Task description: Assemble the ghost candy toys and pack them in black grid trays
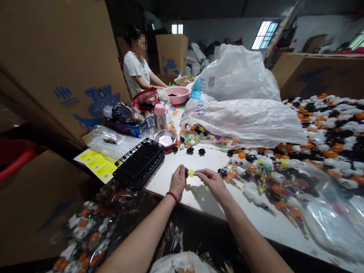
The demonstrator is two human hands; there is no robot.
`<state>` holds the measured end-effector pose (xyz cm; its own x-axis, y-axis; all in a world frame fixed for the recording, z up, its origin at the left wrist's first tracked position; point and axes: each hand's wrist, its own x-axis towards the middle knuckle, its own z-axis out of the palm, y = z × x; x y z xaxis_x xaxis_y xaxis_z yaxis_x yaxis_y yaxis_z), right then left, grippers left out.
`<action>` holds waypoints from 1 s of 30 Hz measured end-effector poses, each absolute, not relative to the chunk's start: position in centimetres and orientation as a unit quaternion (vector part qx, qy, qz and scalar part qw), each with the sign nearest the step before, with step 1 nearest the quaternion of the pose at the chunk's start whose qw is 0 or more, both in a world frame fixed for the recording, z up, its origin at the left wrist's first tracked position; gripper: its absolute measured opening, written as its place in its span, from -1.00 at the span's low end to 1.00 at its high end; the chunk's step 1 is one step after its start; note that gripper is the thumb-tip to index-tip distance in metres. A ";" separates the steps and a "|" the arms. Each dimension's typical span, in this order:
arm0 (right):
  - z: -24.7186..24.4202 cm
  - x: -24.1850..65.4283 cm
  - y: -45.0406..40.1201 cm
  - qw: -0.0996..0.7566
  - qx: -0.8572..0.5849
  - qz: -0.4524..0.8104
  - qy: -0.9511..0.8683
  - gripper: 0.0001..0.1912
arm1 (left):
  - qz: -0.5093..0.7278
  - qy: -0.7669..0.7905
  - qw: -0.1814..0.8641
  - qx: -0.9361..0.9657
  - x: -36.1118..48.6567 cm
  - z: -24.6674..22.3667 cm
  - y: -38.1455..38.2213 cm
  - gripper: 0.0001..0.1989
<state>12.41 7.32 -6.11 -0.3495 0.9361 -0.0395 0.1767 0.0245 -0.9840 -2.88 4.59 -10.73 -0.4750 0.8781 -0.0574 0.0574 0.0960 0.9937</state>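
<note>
Over the near edge of the white table (167,178), my left hand (178,182) is closed on the dark end of a small candy toy. The toy's yellow-green middle part (190,173) shows between my two hands. My right hand (213,182) pinches the thin stick-like end on the other side, with fingertips together. Just beyond my hands lie a few black toy heads (201,151). To the right is a spread of candy toys with coloured tubes (265,178), close to my right hand.
Stacked black plastic racks (139,163) stand at the left, near a metal bowl (165,140) and a pink-lidded flask (160,117). Large plastic bags (241,117) and a heap of toy heads (335,132) cover the right. A person (138,72) works by a pink basin (179,95).
</note>
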 end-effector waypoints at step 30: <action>-3.0 18.8 10.7 0.338 -0.597 -0.014 -0.728 -0.50 | 0.549 0.637 0.343 0.420 -2.3 -11.3 4.5 -0.57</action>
